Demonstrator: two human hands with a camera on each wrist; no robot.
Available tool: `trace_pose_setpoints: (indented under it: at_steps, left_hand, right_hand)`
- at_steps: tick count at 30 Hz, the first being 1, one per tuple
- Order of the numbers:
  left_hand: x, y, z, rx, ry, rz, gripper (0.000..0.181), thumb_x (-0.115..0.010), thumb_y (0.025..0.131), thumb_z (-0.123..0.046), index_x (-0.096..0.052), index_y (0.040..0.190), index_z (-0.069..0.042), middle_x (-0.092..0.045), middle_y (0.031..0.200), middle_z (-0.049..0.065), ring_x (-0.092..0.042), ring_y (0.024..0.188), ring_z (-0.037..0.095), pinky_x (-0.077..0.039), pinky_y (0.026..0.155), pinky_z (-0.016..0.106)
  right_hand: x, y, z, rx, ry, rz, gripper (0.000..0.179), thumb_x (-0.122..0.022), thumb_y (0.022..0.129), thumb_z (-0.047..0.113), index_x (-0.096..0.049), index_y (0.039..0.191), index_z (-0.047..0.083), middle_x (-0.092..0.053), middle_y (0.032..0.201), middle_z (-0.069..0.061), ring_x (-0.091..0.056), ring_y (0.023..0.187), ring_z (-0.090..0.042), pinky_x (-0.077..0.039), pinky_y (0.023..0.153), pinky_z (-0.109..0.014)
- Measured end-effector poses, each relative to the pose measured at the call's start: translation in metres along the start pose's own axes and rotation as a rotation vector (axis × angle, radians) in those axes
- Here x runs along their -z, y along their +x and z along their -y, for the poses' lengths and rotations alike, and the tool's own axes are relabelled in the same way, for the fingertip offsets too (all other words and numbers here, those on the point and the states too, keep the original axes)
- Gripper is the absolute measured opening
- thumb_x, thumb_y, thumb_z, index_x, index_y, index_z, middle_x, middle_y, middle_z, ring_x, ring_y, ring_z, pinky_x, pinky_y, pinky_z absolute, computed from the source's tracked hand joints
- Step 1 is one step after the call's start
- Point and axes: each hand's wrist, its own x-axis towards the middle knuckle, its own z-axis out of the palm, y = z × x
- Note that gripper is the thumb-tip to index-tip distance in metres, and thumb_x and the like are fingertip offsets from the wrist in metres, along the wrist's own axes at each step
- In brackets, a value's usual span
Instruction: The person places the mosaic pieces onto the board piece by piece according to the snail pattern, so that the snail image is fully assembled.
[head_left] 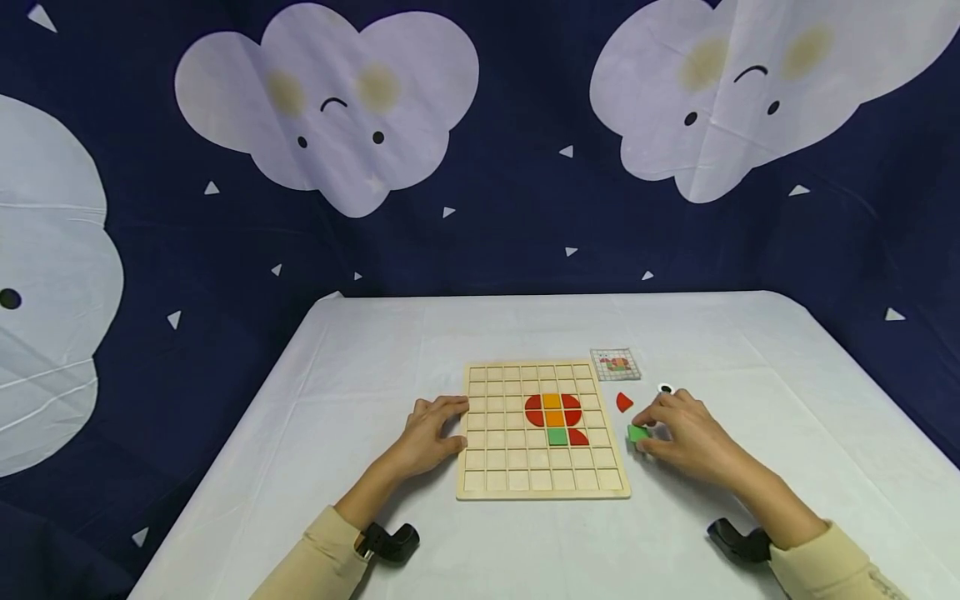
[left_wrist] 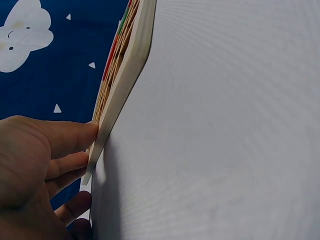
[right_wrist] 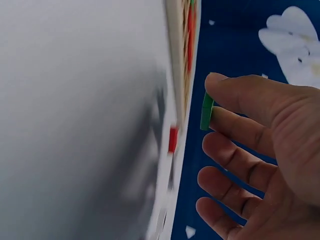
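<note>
A wooden grid board lies on the white table. My left hand rests at its left edge, thumb and fingertips touching the frame, fingers fairly straight. Set in the grid are orange squares, red quarter-round tiles on both sides of them, one green square and another red quarter-round tile beside it. Off the board's right edge, my right hand pinches a green tile between thumb and index finger, above the table. The other fingers of that hand are loosely bent in the right wrist view.
A loose red quarter-round tile lies right of the board. Behind the right hand sits a small white piece with a black centre, partly hidden. A pattern card lies by the board's far right corner. A dark cloud-print curtain hangs behind.
</note>
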Motion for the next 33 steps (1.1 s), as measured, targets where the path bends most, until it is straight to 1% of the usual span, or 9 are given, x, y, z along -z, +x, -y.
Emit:
trace_pose_setpoints:
  at_steps: [5, 8, 12, 19, 25, 33]
  left_hand:
    - [0.0, 0.0, -0.001, 0.014, -0.011, -0.005, 0.05, -0.069, 0.08, -0.013, -0.058, 0.128, -0.007, -0.052, 0.139, 0.001, -0.038, 0.101, 0.017, -0.028, 0.086, 0.035]
    - [0.0, -0.001, -0.001, 0.013, -0.013, -0.007, 0.05, -0.069, 0.08, -0.014, -0.058, 0.128, -0.007, -0.052, 0.139, 0.001, -0.038, 0.101, 0.017, -0.028, 0.086, 0.036]
    - [0.0, 0.0, -0.002, 0.015, -0.011, -0.002, 0.051, -0.069, 0.08, -0.014, -0.057, 0.129, -0.008, -0.051, 0.139, 0.001, -0.039, 0.103, 0.018, -0.028, 0.086, 0.037]
    - [0.0, 0.0, -0.001, 0.009, -0.005, 0.0, 0.051, -0.068, 0.08, -0.013, -0.057, 0.129, -0.007, -0.051, 0.139, 0.002, -0.038, 0.101, 0.019, -0.029, 0.086, 0.036]
    - [0.0, 0.0, 0.0, 0.002, 0.0, 0.007, 0.051, -0.068, 0.081, -0.014, -0.057, 0.13, -0.006, -0.051, 0.14, 0.003, -0.038, 0.102, 0.019, -0.029, 0.086, 0.036]
    - [0.001, 0.0, -0.001, 0.003, 0.005, -0.006, 0.05, -0.068, 0.08, -0.012, -0.057, 0.128, -0.006, -0.052, 0.138, 0.003, -0.039, 0.102, 0.019, -0.029, 0.085, 0.037]
  right_hand:
    - [-0.011, 0.018, 0.024, 0.066, 0.021, -0.008, 0.021, -0.078, 0.071, 0.023, -0.072, 0.091, 0.018, -0.061, 0.088, 0.006, -0.044, 0.085, -0.013, -0.034, 0.075, -0.033]
    - [-0.018, 0.029, 0.037, 0.097, 0.046, 0.005, 0.021, -0.078, 0.072, 0.024, -0.072, 0.091, 0.018, -0.061, 0.088, 0.006, -0.043, 0.083, -0.012, -0.033, 0.075, -0.033]
    - [-0.026, 0.04, 0.053, 0.123, 0.072, 0.025, 0.02, -0.078, 0.072, 0.025, -0.073, 0.09, 0.018, -0.059, 0.087, 0.008, -0.042, 0.083, -0.011, -0.033, 0.075, -0.032]
    - [-0.04, 0.053, 0.075, 0.162, 0.079, 0.034, 0.022, -0.079, 0.072, 0.027, -0.073, 0.09, 0.018, -0.056, 0.083, 0.009, -0.038, 0.079, -0.009, -0.029, 0.071, -0.027]
    - [-0.049, 0.058, 0.085, 0.168, 0.078, 0.068, 0.019, -0.078, 0.074, 0.029, -0.073, 0.09, 0.02, -0.055, 0.083, 0.009, -0.037, 0.08, -0.009, -0.029, 0.071, -0.026]
    - [-0.055, 0.061, 0.088, 0.184, 0.052, 0.067, 0.019, -0.078, 0.074, 0.031, -0.072, 0.089, 0.021, -0.053, 0.08, 0.009, -0.035, 0.077, -0.009, -0.028, 0.07, -0.026]
